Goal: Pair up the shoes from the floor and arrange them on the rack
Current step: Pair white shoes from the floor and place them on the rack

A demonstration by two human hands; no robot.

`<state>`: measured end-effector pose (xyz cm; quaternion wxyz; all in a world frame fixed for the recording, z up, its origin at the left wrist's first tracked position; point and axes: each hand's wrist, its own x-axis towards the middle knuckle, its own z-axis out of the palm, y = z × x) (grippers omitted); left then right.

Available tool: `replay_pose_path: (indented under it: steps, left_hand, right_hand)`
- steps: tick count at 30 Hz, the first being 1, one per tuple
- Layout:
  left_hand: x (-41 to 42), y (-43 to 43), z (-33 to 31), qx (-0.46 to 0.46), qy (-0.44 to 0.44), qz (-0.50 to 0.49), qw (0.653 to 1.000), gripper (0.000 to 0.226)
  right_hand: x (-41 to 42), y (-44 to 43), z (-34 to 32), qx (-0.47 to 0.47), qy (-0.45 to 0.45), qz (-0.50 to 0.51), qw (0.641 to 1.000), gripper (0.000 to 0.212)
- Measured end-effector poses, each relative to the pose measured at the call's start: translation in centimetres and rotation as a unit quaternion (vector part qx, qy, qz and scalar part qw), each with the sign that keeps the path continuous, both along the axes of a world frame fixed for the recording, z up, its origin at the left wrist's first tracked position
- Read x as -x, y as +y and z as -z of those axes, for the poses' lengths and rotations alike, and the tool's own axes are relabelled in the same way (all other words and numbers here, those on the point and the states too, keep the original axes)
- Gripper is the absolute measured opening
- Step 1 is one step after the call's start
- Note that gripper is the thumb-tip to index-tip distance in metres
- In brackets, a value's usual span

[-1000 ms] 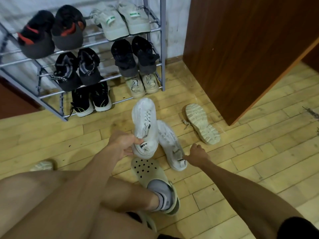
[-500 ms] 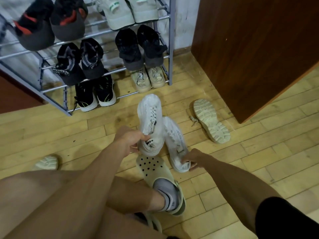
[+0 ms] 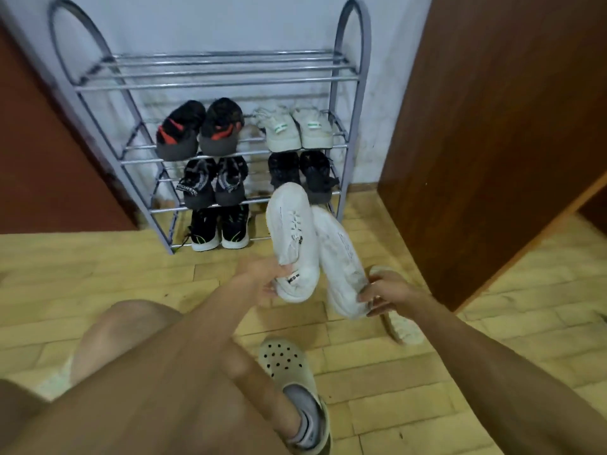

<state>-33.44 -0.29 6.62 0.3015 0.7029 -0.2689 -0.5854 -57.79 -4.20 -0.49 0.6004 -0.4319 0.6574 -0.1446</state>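
1. Nearest, a foot in a clog (image 3: 285, 362) rests on the floor (image 3: 492, 372).
2. Left hand (image 3: 262, 277) has its fingers closed on one white shoe (image 3: 292, 238) at the heel.
3. Right hand (image 3: 386, 295) grips the other white shoe (image 3: 341, 264); both are off the floor.
4. Beyond, the rack (image 3: 210, 80) holds paired shoes on its lower shelves.

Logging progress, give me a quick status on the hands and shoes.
Left hand grips one white shoe; right hand grips the other white shoe. Both lifted. Top shelf free. Beige shoe left on floor.

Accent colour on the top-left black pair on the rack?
Red-orange stripes on the black pair, clearest in the head view.
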Motion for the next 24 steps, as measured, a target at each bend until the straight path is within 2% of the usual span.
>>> replay_pose_path:
  steps: [2, 5, 7, 13, 18, 24]
  left_hand:
    - [-0.8, -0.2, -2.6, 0.04, -0.011, -0.023, 0.999, 0.031]
    - [-2.0, -0.6, -7.0, 0.092, -0.014, -0.042, 0.995, 0.014]
    - [-2.9, -1.2, -9.8, 0.118, -0.021, -0.046, 0.992, 0.014]
    - [-5.4, -4.8, -16.8, 0.185, -0.035, -0.052, 0.981, 0.011]
    - [-6.2, -10.5, -20.7, 0.216, -0.051, -0.054, 0.974, 0.012]
    - [-6.3, -18.7, -22.2, 0.239, -0.04, -0.057, 0.968, 0.014]
  right_hand:
    - [-0.4, -0.4, -3.2, 0.038, -0.013, 0.011, 0.999, 0.05]
    - [-1.5, -0.5, -7.8, 0.088, -0.035, 0.028, 0.995, 0.043]
    - [-2.1, -1.1, -10.6, 0.119, -0.051, 0.048, 0.99, 0.036]
    - [-4.6, -5.1, -18.4, 0.178, -0.11, 0.088, 0.974, 0.033]
    - [-6.6, -11.1, -24.5, 0.212, -0.14, 0.116, 0.96, 0.04]
    - [-7.7, -19.2, -27.6, 0.253, -0.087, 0.116, 0.957, 0.04]
